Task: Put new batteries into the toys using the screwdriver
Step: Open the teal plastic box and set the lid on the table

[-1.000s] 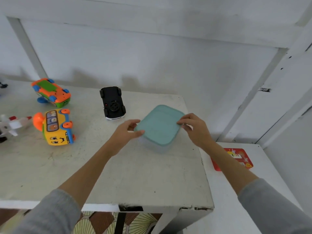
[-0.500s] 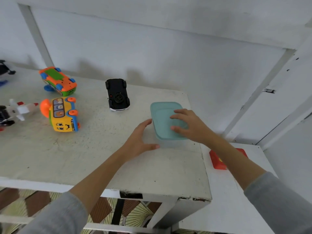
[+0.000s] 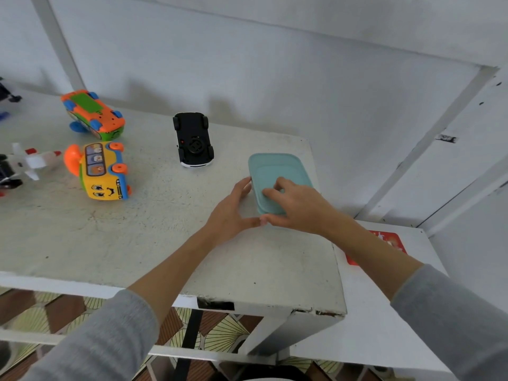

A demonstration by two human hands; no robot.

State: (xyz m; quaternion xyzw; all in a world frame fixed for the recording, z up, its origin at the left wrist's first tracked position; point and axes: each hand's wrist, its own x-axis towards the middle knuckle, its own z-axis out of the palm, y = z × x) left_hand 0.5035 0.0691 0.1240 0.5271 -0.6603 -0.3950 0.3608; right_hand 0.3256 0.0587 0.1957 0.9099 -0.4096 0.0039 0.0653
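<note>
Item: teal lidded box [image 3: 277, 171], far right of worktop [image 3: 137, 243]. Step, by judgement: opening it, presumably for batteries or screwdriver.

Method: steady the base with one hand, peel the lid from a corner.

Left hand [image 3: 233, 213]: fingers [image 3: 243, 187] straight, touching the box's left side.

Right hand [image 3: 297, 207]: fingers [image 3: 270, 192] curled on the lid, thumb at its near corner.

Toys [image 3: 104, 171]: well left, untouched.

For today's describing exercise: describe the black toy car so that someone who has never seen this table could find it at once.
Start at the white table and look to its far edge by the wall. The black toy car lies there upside down, wheels up, just left of the teal lidded box. Unlike the colourful toys further left, such as the yellow bus, it is plain black with a white rim.
</note>
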